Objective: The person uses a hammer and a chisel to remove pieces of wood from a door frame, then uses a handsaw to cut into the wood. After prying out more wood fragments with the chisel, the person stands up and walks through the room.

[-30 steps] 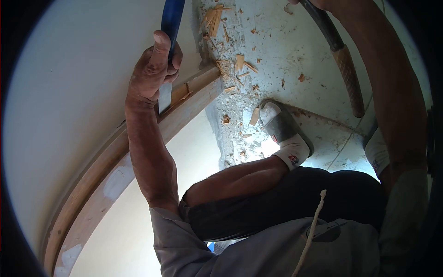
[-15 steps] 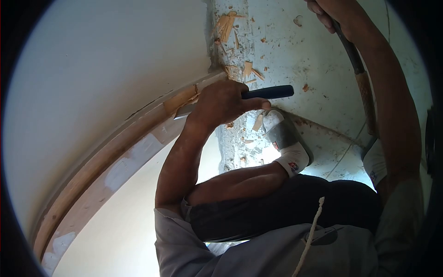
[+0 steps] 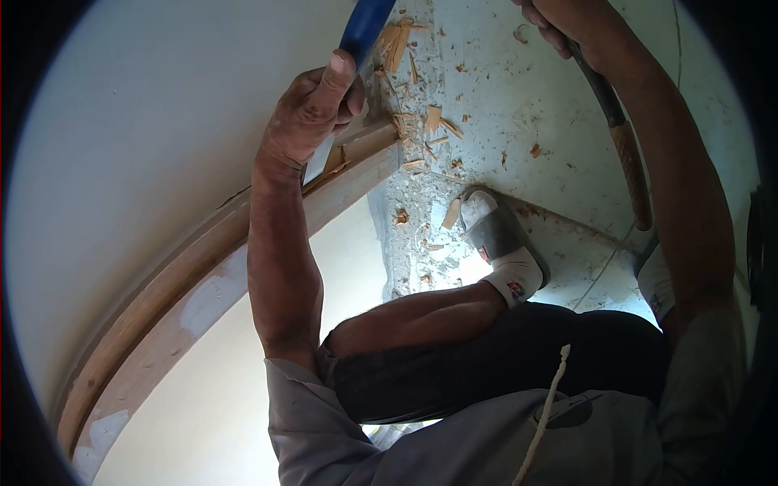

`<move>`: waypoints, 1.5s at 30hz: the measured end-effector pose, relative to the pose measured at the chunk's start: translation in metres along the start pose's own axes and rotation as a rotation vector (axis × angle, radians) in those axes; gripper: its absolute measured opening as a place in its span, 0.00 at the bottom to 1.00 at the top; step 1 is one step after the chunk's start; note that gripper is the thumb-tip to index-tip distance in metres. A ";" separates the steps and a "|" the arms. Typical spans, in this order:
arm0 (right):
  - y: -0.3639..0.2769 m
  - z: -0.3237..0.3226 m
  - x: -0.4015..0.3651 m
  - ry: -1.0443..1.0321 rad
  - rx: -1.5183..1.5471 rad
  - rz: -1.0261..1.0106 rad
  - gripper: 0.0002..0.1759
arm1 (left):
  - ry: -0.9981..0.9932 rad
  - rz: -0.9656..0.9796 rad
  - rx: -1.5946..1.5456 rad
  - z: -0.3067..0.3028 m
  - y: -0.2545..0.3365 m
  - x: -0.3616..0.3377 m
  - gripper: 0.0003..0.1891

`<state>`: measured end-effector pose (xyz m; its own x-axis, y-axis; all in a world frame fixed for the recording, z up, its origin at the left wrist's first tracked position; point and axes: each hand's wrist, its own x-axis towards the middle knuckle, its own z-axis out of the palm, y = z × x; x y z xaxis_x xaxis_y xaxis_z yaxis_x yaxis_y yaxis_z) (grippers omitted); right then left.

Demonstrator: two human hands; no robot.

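My left hand is closed around a chisel with a blue handle. Its flat metal blade points down and rests at or just over the wooden door frame, beside a cut recess; whether it touches is unclear. At the top right, my right hand is wrapped around a dark tool, seemingly a hammer, whose brown, worn lower handle hangs down past my forearm. The hammer's head is out of view.
Wood chips lie scattered on the dusty floor near the frame's end. A pale wall runs along the left. My foot in a sock and slipper stands on the tiles.
My left hand has moved up and left and turned, so the chisel's handle now points upward instead of right. My right hand has shifted slightly left with its tool.
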<state>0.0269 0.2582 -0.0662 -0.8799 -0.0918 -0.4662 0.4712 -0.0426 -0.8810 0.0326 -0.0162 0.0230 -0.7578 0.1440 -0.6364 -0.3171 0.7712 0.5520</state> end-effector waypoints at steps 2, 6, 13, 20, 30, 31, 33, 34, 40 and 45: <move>-0.001 0.001 -0.001 0.010 -0.019 0.027 0.23 | -0.012 -0.002 -0.012 0.002 -0.008 0.007 0.40; -0.014 0.005 -0.002 0.016 -0.046 0.087 0.24 | -0.048 -0.041 0.022 0.006 -0.012 0.015 0.41; -0.010 0.001 0.004 0.003 -0.061 0.073 0.24 | -0.006 -0.083 -0.055 0.003 -0.021 0.018 0.41; -0.010 0.001 -0.002 -0.049 -0.005 -0.055 0.24 | 0.006 -0.040 0.020 0.009 -0.014 0.015 0.40; -0.021 0.005 -0.005 0.014 -0.013 0.024 0.25 | -0.031 -0.052 0.070 0.010 -0.018 0.021 0.42; -0.021 0.004 -0.006 0.026 -0.018 0.002 0.25 | -0.019 -0.051 0.085 0.011 -0.018 0.021 0.42; -0.021 0.004 -0.008 0.023 0.040 -0.076 0.25 | -0.016 -0.053 0.079 0.012 -0.018 0.022 0.42; -0.024 0.005 -0.011 0.018 0.095 -0.159 0.26 | -0.008 -0.052 0.071 0.012 -0.018 0.022 0.42; -0.033 -0.004 -0.015 -0.189 -0.222 -0.031 0.27 | 0.008 -0.058 0.003 0.007 -0.022 0.022 0.39; -0.029 0.007 0.007 -0.175 -0.218 0.132 0.27 | 0.011 -0.074 -0.051 0.000 -0.026 0.019 0.38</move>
<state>0.0073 0.2516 -0.0438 -0.7792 -0.2534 -0.5732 0.5396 0.1939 -0.8193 0.0263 -0.0331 -0.0034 -0.7371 0.0811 -0.6709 -0.4009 0.7468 0.5307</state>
